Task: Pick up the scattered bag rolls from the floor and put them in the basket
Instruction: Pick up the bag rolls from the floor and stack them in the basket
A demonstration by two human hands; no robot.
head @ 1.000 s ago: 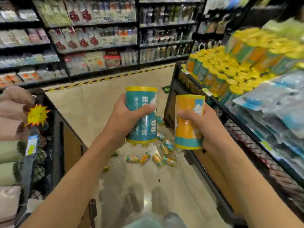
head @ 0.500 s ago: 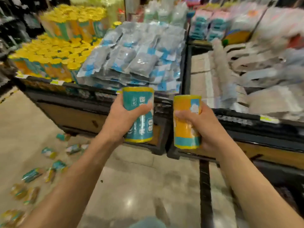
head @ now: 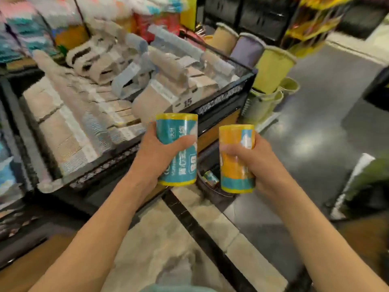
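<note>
My left hand grips a teal bag roll with yellow ends, held upright at chest height. My right hand grips an orange bag roll with a teal band at its bottom, also upright. Between and below the two rolls sits a dark round basket on the floor, partly hidden by them. One small teal roll lies inside it.
A black wire display bin piled with folded towels stands to the left and ahead. Stacked yellow, purple and tan tubs stand at its right end. Grey floor lies to the right, beige tiles below me.
The view has swung right, from the yellow rolls and scattered floor rolls to the towel bin. The basket has come into sight below my hands. Both hands keep their rolls.
</note>
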